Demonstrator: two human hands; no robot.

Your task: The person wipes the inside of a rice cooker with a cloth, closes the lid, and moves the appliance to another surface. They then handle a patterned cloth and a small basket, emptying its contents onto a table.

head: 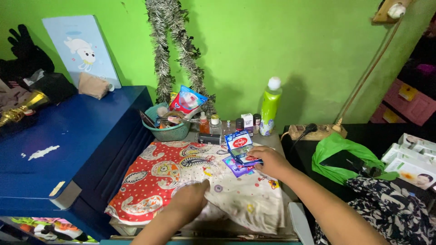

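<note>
The right hand point(271, 162) pinched sachets point(240, 149) on the cloth point(181, 177) — the left hand point(190, 199) gripped that cloth's near edge.

We see a bright green wall point(254, 41). The cloth point(181, 177) on the desk is red on the left, cream on the right, with a paisley pattern and small coloured dots. The sachets point(240, 152) are blue, red and purple. The bottle point(270, 106) is lime green with a white cap, the basket point(169, 131) teal, the cabinet point(68, 136) deep blue with chipped white spots, the plastic bag point(338, 149) green, and the fabric point(390, 204) black with a white floral print.
</note>
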